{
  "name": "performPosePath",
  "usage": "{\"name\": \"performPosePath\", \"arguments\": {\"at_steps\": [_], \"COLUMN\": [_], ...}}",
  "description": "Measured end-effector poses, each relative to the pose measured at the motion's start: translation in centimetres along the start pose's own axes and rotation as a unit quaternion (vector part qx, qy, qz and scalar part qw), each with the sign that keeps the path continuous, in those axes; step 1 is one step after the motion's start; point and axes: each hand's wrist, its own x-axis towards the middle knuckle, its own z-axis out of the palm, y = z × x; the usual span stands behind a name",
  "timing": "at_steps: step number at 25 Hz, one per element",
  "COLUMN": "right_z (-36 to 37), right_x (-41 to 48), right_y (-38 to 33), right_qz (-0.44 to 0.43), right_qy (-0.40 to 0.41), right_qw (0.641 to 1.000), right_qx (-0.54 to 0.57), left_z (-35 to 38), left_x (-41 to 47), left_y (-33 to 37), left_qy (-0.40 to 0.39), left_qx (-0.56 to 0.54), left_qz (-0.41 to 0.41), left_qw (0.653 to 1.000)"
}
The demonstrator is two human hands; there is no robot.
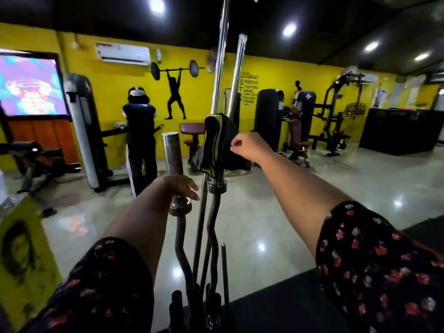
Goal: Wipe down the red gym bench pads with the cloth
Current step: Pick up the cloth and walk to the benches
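I have the cloth [217,143] in sight, black with a yellow-green band; it hangs draped over the upright bars, just above the collar of the middle curl bar [213,224]. The right hand [242,146] is at the cloth's right edge, fingers curled in, thumb and forefinger pinching the fabric. The left hand [179,189] lies across the chrome sleeve [171,152] of the nearer curl bar, just above its collar, back of the hand toward me, fingers together and pointing right; I cannot tell whether they curl round the sleeve.

The only holder here is the bar rack [176,306] at the bottom of my view; it carries the two curl bars, two long straight chrome bars [222,56] rising past the top edge, and a thin dark rod, all standing upright and close together.

The red pads are well away from both hands; one maroon pad [192,128] stands against the yellow wall beyond the cloth, and another dark red seat [296,133] sits on a machine to the right. Glossy tiled floor [276,200] lies between.
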Motion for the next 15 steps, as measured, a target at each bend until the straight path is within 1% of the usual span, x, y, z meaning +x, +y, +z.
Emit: {"name": "performPosePath", "arguments": {"at_steps": [3,5,6,9,11,12,14,15], "right_z": [0.1,0.8,1.3,2.3,2.6,2.8,2.7,2.6], "right_x": [2.3,3.7,4.3,5.6,6.0,6.3,6.8,7.0], "right_y": [-0.5,-1.5,-1.7,-1.7,-1.6,-1.4,-1.0,-0.8], "right_qz": [0.001,0.001,0.008,0.014,0.01,0.012,0.018,0.021], "right_qy": [0.043,0.047,0.046,0.051,0.056,0.061,0.086,0.1], "right_qw": [0.999,0.998,0.998,0.997,0.997,0.997,0.995,0.994], "right_qx": [0.031,0.042,0.044,0.049,0.059,0.053,0.038,0.04], "left_z": [0.3,0.3,0.3,0.6,0.6,0.5,0.6,0.6], "left_x": [-0.5,0.1,0.1,1.0,0.6,0.2,0.1,0.0], "left_y": [0.7,0.0,-0.3,-2.2,-2.0,-1.6,-1.3,-1.3], "left_qy": [-0.004,0.01,0.011,0.015,0.013,-0.002,-0.009,0.001], "left_qx": [0.002,-0.027,-0.045,-0.155,-0.164,-0.156,-0.151,-0.148], "left_qz": [-0.05,-0.078,-0.086,-0.088,-0.098,-0.112,-0.125,-0.119], "left_qw": [0.999,0.997,0.995,0.984,0.982,0.981,0.981,0.982]}}
